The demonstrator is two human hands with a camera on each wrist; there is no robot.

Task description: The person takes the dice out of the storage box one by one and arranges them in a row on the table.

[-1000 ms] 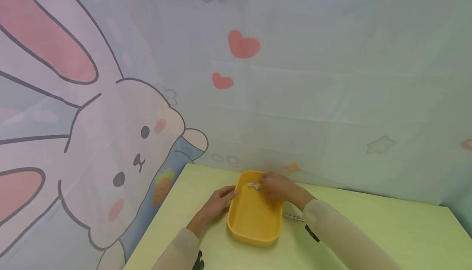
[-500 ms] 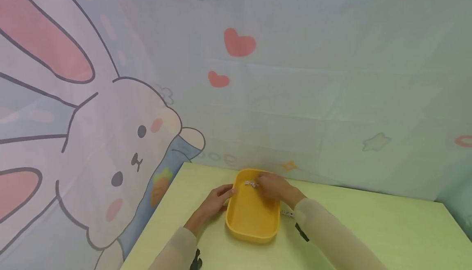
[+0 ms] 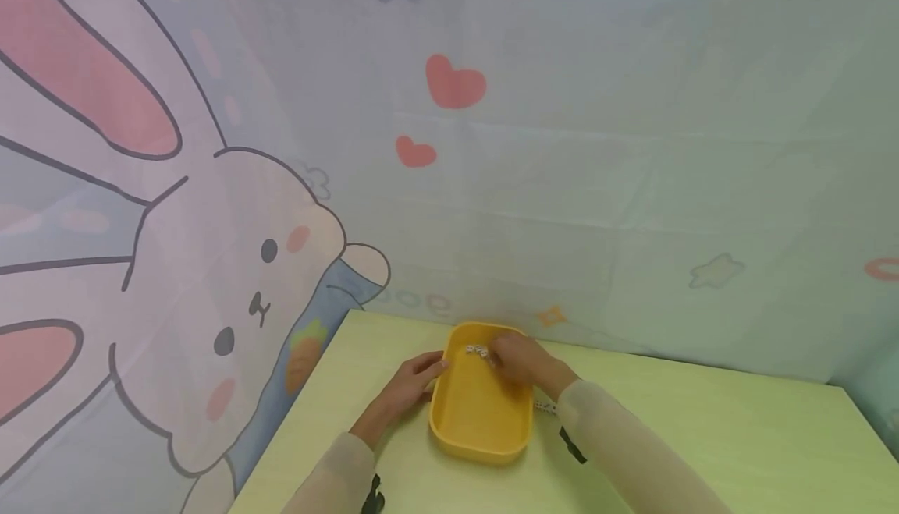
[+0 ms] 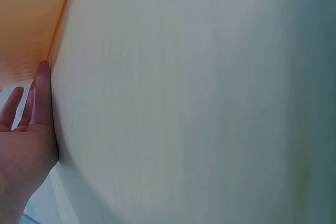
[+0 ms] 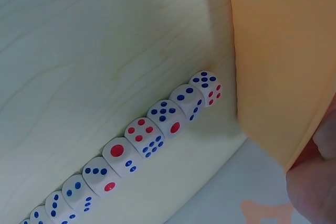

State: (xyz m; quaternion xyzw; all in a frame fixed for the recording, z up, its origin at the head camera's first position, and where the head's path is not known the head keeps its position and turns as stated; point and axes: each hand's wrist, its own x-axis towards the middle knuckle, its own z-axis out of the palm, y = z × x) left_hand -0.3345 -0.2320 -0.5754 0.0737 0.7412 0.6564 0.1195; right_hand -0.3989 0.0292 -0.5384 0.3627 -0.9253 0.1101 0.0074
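A yellow tray [image 3: 481, 412] stands on the table with several white dice [image 3: 476, 350] inside, near its far end. My left hand [image 3: 410, 385] rests against the tray's left side, thumb by the rim; in the left wrist view its fingers [image 4: 43, 98] look straight and meet the wall. My right hand [image 3: 523, 358] reaches over the right rim into the tray, fingertips beside the dice. Whether it pinches a die is hidden. Outside the tray, a row of white dice [image 5: 115, 156] with red and blue dots lies under my right forearm.
The pale yellow-green table [image 3: 702, 420] extends to the right of the tray. Close behind it hangs a backdrop cloth [image 3: 597, 186] printed with a rabbit and hearts. The tray's far end is close to this cloth.
My right hand has shifted slightly left inside the tray, towards the dice. Its sleeve now covers more of the row outside. The left hand keeps its place at the tray.
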